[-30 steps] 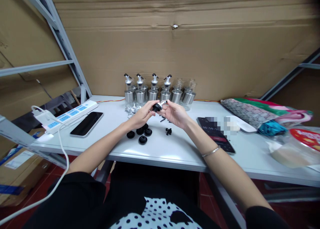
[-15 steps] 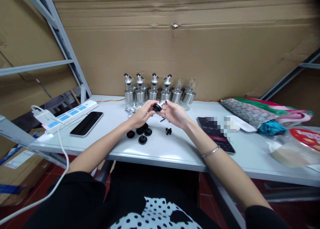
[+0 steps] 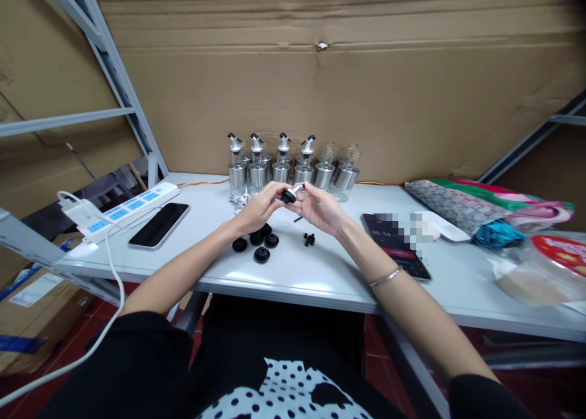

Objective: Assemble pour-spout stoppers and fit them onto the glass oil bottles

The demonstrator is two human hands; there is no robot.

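Between my two hands is a bottle pourer (image 3: 289, 196) with a black ribbed stopper and a silvery spout. My left hand (image 3: 260, 210) is closed round the stopper end. My right hand (image 3: 324, 210) has its fingertips pinched at the spout's tip, with the palm turned up. Below my left hand several round black stoppers (image 3: 262, 255) lie on the table. A cluster of small black pieces (image 3: 309, 239) lies below my right hand. Shiny silvery parts (image 3: 240, 203), partly hidden, lie behind my left hand.
Behind my hands stand glass-and-steel bottles (image 3: 280, 174) in rows, several with pourers fitted. At left are a phone (image 3: 159, 225) and a white power strip (image 3: 130, 208). At right lie a phone with a timer (image 3: 398, 260), a patterned bag (image 3: 458, 205) and a plastic-wrapped package (image 3: 531, 279).
Both hands keep their hold on the pourer in almost the same place. The whole view has shifted very slightly.
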